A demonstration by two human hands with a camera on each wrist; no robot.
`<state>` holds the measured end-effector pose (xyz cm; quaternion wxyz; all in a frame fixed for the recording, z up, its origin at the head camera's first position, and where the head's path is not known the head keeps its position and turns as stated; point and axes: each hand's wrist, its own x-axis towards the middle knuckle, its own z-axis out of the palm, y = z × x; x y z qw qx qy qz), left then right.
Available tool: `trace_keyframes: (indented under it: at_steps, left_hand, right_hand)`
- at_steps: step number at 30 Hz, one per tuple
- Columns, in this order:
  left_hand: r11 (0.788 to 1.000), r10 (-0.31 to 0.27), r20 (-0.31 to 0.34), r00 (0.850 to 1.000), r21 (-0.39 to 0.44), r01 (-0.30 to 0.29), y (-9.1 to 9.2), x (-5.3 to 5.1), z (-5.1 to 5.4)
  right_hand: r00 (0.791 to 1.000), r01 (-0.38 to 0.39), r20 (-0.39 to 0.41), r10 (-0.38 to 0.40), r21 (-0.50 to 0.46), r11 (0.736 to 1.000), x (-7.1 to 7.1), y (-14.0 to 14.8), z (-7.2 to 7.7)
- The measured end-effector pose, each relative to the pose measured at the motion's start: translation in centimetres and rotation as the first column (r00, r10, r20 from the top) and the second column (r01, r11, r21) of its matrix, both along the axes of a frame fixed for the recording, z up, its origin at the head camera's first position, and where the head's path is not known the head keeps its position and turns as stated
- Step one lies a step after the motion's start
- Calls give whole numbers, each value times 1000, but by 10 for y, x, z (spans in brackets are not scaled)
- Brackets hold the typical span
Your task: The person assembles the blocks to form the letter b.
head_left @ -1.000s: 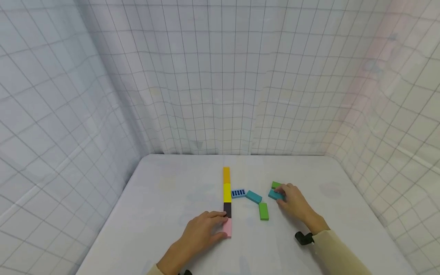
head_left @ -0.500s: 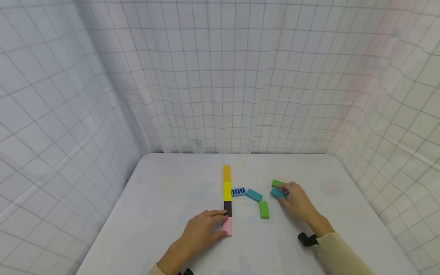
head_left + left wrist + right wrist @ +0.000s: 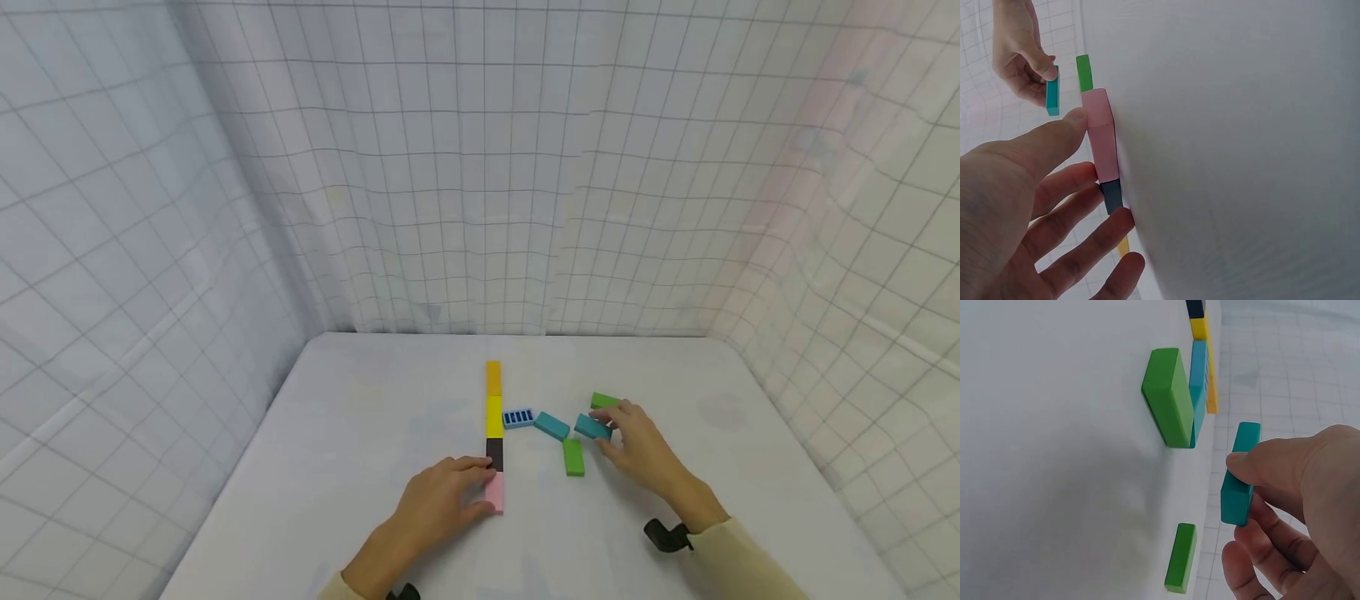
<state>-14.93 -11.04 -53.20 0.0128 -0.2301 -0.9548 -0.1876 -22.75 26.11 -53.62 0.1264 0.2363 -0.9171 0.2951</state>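
My right hand [image 3: 645,454] pinches a teal block [image 3: 590,426] between thumb and fingers. In the right wrist view that teal block [image 3: 1238,503] appears raised off the table. My left hand [image 3: 438,504] rests beside a straight row, thumb and fingertips touching its left side. The row has a pink block [image 3: 496,496] nearest, then a black block [image 3: 495,452], a yellow block [image 3: 494,417] and an orange block [image 3: 493,377]. Branching right from the yellow one are a blue slotted block [image 3: 517,418], a second teal block [image 3: 552,426] and a green block [image 3: 573,457].
Another green block [image 3: 603,401] lies behind the right fingers, apart from the joined ones. The white table [image 3: 360,417] is bounded by gridded white curtains [image 3: 480,167] at the back and both sides.
My right hand has drawn the held teal block away from the far green block, then moved it left towards the other teal block. The left hand has stayed put.
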Motion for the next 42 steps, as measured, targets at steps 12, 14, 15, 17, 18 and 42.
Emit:
trace_keyframes:
  at_steps: [12, 14, 15, 17, 18, 42]
  left_hand:
    - [1000, -11, -59, 998, -23, 10, 1, -3, -5]
    - [999, -3, -62, 998, -33, 1, 1, -3, -6]
    - [999, 0, -65, 998, -38, -2, 1, -3, -6]
    - [999, 3, -71, 997, -45, -6, 1, -3, -6]
    - [999, 4, -71, 997, -47, -7, 1, -4, -5]
    - [999, -6, -46, 999, -47, 4, 2, -4, -4]
  right_hand:
    - [986, -115, 132, 101, 106, 988, 34, -38, 13]
    - [979, -151, 154, 131, 126, 980, 37, -44, 12]
    - [976, -165, 165, 142, 134, 977, 38, -46, 11]
    - [969, -196, 179, 170, 142, 970, 42, -51, 10]
    - [966, -210, 184, 182, 146, 967, 43, -54, 10]
    - [902, -364, 310, 301, 170, 916, 62, -83, -1]
